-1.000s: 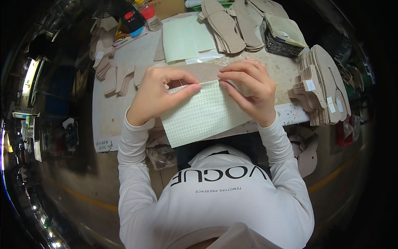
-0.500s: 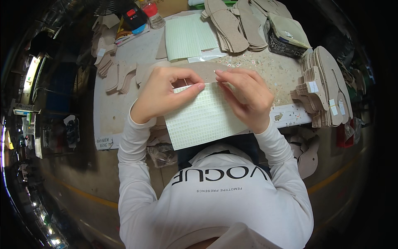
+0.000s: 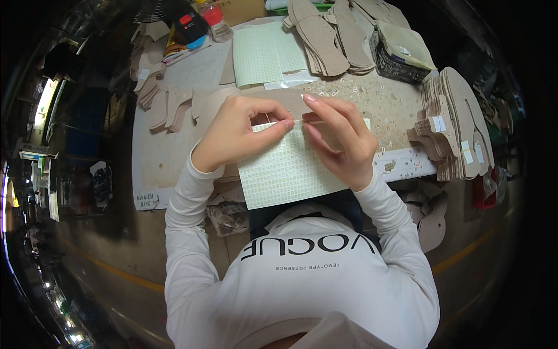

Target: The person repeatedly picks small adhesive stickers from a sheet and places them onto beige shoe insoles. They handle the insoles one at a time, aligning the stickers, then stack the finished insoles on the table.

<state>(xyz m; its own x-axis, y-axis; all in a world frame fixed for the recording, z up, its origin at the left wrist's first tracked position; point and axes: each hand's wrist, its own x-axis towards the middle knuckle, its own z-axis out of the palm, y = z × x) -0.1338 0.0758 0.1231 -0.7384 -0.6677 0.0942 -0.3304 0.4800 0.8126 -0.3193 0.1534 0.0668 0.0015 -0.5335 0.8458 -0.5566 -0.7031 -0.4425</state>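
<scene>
A pale green sheet of small printed labels [image 3: 290, 168] hangs tilted in front of me, above the near edge of the table. My left hand [image 3: 241, 131] pinches its top edge between thumb and forefinger. Close beside that pinch, my right hand [image 3: 346, 136] has its thumb and forefinger apart at the sheet's top edge. A tiny white fleck shows at the right forefinger's tip; whether it is a label I cannot make out. Behind my hands lies a flat grey-brown cardboard piece [image 3: 279, 100], partly covered by them.
More label sheets [image 3: 261, 52] lie on the table [image 3: 174, 139] further back. Stacks of cardboard insoles stand at the back [image 3: 319, 38] and the right [image 3: 465, 122]. Cut cardboard shapes [image 3: 174, 107] lie left. A box [image 3: 401, 55] and a clear bottle [image 3: 218, 26] are at the back.
The sheet and my left hand have shifted slightly right. My right thumb and forefinger have spread further apart, and more of the sheet's top right corner shows.
</scene>
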